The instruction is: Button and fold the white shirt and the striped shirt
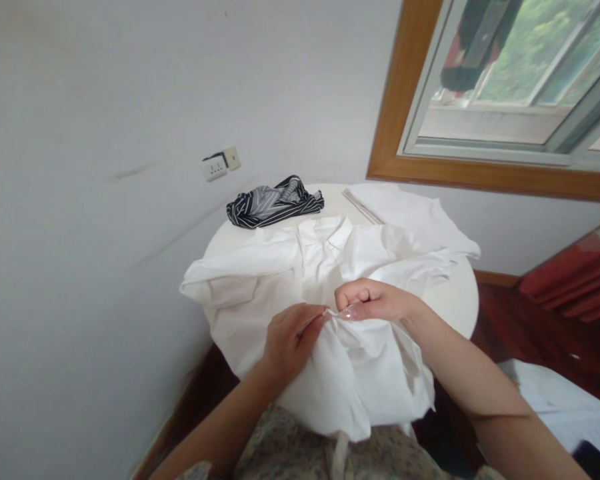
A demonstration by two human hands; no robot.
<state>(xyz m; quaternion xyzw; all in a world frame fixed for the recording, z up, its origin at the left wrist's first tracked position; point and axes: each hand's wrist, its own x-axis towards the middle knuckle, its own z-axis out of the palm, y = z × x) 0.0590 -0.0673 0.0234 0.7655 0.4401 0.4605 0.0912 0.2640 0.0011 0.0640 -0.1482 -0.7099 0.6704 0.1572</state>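
A white shirt point(290, 280) lies spread over a small round white table point(455, 300), its lower part hanging off the near edge. My left hand point(287, 337) pinches the shirt's front edge from the left, fingers closed on the cloth. My right hand point(367, 300) is curled into a pinch on the same edge from the right. The two hands meet fingertip to fingertip at the middle of the shirt front.
A crumpled black-and-white striped garment point(275, 203) sits at the table's far side. Another folded white cloth point(405, 207) lies at the far right. A wall socket point(219, 163) is on the white wall. A wood-framed window point(480, 100) is at the right, red-brown floor below.
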